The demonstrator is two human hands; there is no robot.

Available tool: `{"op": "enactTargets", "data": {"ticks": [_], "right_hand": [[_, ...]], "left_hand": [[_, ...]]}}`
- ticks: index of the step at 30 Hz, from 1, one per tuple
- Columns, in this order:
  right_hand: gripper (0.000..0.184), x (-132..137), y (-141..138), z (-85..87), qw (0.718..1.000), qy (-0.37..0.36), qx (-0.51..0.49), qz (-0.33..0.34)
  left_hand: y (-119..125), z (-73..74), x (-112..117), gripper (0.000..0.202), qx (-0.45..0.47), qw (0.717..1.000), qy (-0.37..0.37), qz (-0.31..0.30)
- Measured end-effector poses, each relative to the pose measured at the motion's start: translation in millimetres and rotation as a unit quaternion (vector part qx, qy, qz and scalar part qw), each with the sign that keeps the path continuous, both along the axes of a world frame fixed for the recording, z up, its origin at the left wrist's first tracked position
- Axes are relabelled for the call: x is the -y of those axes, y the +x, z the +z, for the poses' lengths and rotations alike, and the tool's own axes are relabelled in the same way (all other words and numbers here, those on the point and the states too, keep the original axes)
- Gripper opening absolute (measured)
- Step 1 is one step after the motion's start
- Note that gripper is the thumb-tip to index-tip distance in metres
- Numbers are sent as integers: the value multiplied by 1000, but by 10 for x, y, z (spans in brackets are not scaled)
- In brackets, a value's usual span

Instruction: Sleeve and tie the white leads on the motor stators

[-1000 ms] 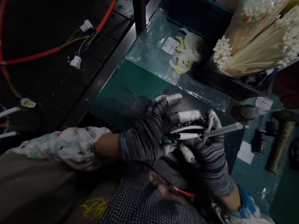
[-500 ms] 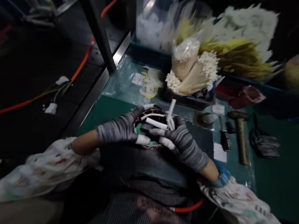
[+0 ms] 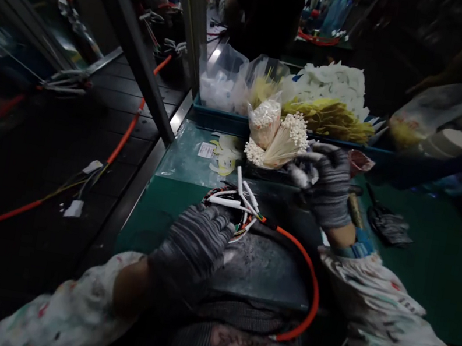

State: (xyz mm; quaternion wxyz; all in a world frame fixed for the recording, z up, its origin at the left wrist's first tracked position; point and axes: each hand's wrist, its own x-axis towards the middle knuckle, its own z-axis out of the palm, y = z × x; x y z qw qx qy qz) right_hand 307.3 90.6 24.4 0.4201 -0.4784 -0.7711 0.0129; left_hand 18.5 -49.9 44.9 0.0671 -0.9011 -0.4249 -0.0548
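Covering the seven-o'clock edge of a coiled wire bundle (image 3: pixel 246 217), the left hand (image 3: pixel 197 241), in a striped grey glove, has its fingers bent close together, though whether they pinch any wires cannot be told. The coil lies on the green bench (image 3: pixel 149 206), with white tubes (image 3: pixel 225 202) poking out of it; taking it as the clock's centre, twelve away from the wearer, an orange cable (image 3: pixel 313 287) leaves at three and curls round to five. Out at two is the right hand (image 3: pixel 329 183), its fingers curled beside the black tray (image 3: pixel 258 171); the white-covered tips are blurred, so any grip there is unclear. That tray bears a bundle of pale sticks (image 3: pixel 281 149) at one o'clock, with yellow strips (image 3: pixel 337 120) farther out. A labelled plastic sheet (image 3: pixel 184 156) lies toward eleven, a dark glove (image 3: pixel 388 223) at three, and white connectors (image 3: pixel 74 209) well apart at nine.
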Motion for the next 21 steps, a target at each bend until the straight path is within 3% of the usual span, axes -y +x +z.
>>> {"op": "enactTargets", "data": {"ticks": [2,4,7,11,13,15,18,20,21], "right_hand": [[38,-208,89,106,991,18,79,-104],[38,-350,108,153,981,-12,129,-144],[30,-447,84,139,981,-39,128,-142],[16,-427,73,109,997,5,5,-76],[9,-331,62,163,996,15,-85,-18],[6,-143,27,288,987,9,-156,24],[5,297,-77,533,974,10,-225,8],[2,609,-168,620,967,-29,-254,-9],[4,743,-209,618,967,-93,-236,25]], "left_hand": [[38,-45,129,24,-30,997,68,18],[19,-97,242,35,-38,992,122,22],[-92,-149,268,41,-12,988,151,-5],[-245,-287,117,32,53,978,197,-52],[-261,-415,86,30,117,973,193,-53],[-222,-553,112,31,185,968,166,-14],[-107,-730,161,30,221,964,137,51],[-51,-820,131,30,219,967,127,35],[-39,-855,95,28,219,968,121,14]]}}
